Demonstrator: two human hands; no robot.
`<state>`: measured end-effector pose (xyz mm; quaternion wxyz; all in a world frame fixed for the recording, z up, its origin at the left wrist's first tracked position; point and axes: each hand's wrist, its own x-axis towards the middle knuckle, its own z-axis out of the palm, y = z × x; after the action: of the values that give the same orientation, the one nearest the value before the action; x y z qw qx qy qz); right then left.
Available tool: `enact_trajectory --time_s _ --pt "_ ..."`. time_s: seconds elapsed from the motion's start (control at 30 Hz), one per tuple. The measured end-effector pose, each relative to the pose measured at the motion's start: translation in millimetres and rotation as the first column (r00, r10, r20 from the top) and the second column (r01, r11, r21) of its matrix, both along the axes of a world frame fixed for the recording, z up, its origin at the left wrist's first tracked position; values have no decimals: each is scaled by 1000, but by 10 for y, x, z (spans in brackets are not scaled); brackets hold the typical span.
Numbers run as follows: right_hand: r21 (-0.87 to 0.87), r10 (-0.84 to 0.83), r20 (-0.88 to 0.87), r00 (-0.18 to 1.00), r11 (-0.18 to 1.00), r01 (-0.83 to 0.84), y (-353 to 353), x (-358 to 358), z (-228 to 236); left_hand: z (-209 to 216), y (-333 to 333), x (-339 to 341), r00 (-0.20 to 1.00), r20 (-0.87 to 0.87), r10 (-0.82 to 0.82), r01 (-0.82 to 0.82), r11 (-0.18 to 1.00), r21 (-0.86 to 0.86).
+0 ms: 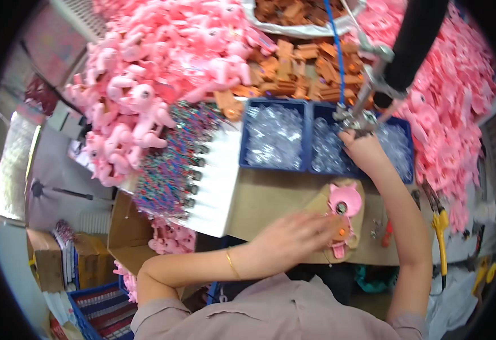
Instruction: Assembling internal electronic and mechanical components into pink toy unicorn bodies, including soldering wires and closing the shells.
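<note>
A pink toy half-shell [345, 198] with a round head end lies on a tan pad [319, 201] at the table's front. An orange part [344, 232] sits in its lower half. My left hand [293, 235] reaches over it from the left, fingers stretched out and slightly blurred, their tips at the orange part. Raised above the blue bins, my right hand [365, 152] is curled at the metal fitting [356, 120] of a hanging tool with a blue hose [337, 45]. The fitting hides its fingertips, and what they grip cannot be made out.
Blue bins [307, 136] hold small clear plastic parts. Pink toy parts [146, 68] heap up at the back left and far right [446, 107], with orange pieces [293, 68] between. Multicoloured thin pieces [174, 158] lie beside a white board [222, 175]. A yellow-handled tool [440, 232] is at right.
</note>
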<state>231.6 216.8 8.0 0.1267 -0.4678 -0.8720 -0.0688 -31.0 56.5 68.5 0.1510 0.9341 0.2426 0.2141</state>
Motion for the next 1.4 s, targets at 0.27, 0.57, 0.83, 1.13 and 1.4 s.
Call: enact_trajectory --time_s 0.27,0.57,0.83,1.13,1.4 --pt "-445 -301 -304 904 884 145 52 -111 105 425 2710 -1345 527 168 833 -848 503 166" --pt "80 -148 -96 984 985 156 -53 146 -224 -88 3555 -721 353 -543 762 -673 609 419" --pt "-629 -608 -770 194 774 -74 -1327 208 469 509 1997 -1185 624 366 691 -564 722 -402" --pt "-448 -453 -402 796 855 261 -2395 -131 360 80 -16 -469 303 383 873 365 265 -892" --pt "-215 -192 -174 966 965 153 -2237 -140 562 8 -183 -298 380 234 895 111 207 -972"
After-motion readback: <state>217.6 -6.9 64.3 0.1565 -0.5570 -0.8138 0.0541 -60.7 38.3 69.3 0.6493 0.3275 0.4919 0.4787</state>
